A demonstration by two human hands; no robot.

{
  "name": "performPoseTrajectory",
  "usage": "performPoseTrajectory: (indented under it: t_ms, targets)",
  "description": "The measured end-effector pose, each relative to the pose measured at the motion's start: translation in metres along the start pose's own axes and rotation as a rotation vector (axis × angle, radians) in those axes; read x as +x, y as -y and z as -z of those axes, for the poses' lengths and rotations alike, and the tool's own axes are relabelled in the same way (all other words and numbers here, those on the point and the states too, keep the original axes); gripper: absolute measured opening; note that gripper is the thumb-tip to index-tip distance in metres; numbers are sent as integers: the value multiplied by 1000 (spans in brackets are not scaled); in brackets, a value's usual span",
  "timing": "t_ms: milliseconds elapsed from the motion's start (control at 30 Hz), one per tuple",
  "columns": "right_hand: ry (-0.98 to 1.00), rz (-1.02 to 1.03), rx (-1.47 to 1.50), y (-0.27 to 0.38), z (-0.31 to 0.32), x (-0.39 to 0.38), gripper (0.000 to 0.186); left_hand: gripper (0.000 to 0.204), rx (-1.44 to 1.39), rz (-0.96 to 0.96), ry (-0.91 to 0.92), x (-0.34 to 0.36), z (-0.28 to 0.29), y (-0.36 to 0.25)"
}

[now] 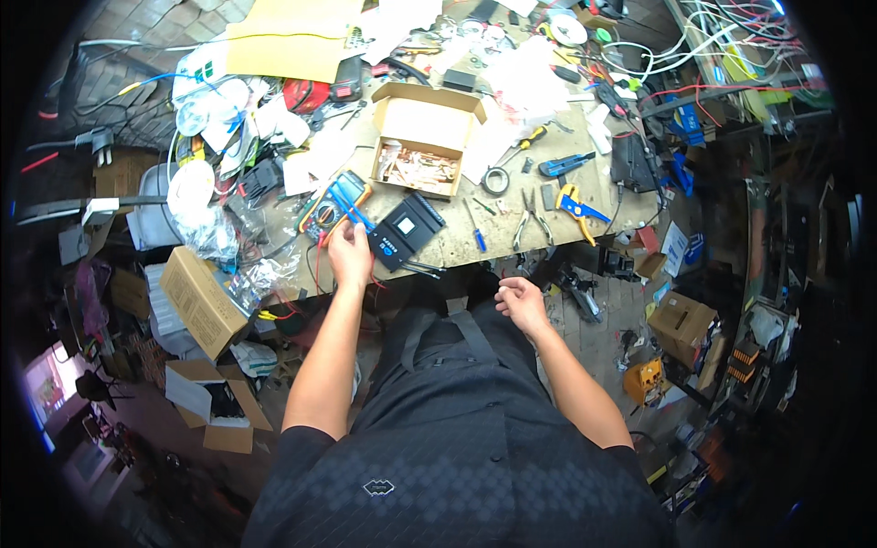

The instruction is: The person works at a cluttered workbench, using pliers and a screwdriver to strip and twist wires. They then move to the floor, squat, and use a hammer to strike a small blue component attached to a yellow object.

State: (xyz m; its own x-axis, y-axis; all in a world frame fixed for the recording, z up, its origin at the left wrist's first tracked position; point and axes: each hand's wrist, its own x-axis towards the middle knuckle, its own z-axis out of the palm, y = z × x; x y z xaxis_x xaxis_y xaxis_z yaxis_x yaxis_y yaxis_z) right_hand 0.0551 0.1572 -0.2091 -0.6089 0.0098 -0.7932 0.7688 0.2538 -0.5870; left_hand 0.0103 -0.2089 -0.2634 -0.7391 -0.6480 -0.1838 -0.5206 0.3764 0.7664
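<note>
My left hand (351,259) is over the table's near edge, its fingers closed at the lower end of a slim blue tool (350,203) whose exact kind is unclear. Under that tool lies an orange-rimmed multimeter (327,212), with a red test lead beside my fingers. Just right of this hand sits a black box-shaped electronic unit (408,230), tilted, with a small light square on its face and short leads at its near end. My right hand (523,307) hovers in front of the table edge with curled fingers pinched together; whatever they hold is too small to make out.
An open cardboard box (418,169) of copper-coloured pieces stands mid-table. Right of it lie a blue screwdriver (479,236), pliers (531,222), yellow-blue wire strippers (582,215), a blue utility knife (566,164) and black tape (495,181). Clutter crowds the left; a carton (202,301) stands below.
</note>
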Motion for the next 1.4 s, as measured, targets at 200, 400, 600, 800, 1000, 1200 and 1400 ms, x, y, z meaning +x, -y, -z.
performPoseTrajectory:
  t_ms: [200,400,600,800,1000,1200,1400]
  targets:
    - [2,8,10,3,1,-4,27,39,33,312,49,36,-16,-15]
    - [-5,0,24,0,8,10,27,32,-106,118,155,21,-11,-30]
    - [-92,22,71,12,29,41,23,34,-540,-60,240,-22,16,-92]
    - [-67,75,-195,20,27,76,35,34,-559,-133,516,-45,78,-158]
    - [-137,148,-308,36,32,95,44,28,-579,-97,582,-89,94,-180]
    - [586,501,34,166,9,-13,31,35,-379,-102,631,-127,80,-197]
    - [880,418,231,197,-1,-41,20,34,-368,-20,734,-154,69,-223]
